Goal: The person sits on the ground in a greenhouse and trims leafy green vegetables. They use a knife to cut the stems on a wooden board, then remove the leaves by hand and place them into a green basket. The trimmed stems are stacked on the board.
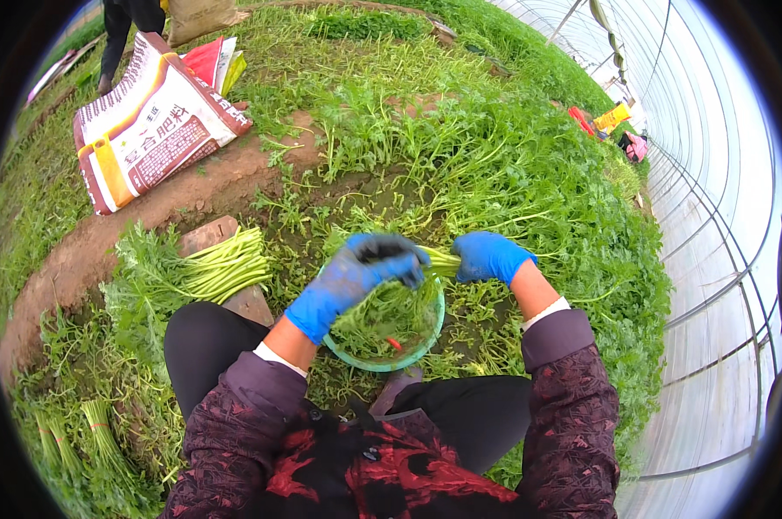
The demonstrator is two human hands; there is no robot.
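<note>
My right hand, in a blue glove, is closed around a small bunch of pale green stems. The stems point left out of its grip. Just left of them is my left hand, gloved in blue with dark dirt on it and blurred. Its fingers curl at the stem ends, but whether they grip them I cannot tell. Below both hands stands a round green basin holding loose leafy trimmings and a small red object. Left of my knee, a pile of cut leafy greens lies across a flat board.
Tied bunches of greens lie at lower left. A printed fertilizer sack rests beyond a bare soil ridge. Another person stands behind it. Dense growing greens fill the right, beside the plastic greenhouse wall.
</note>
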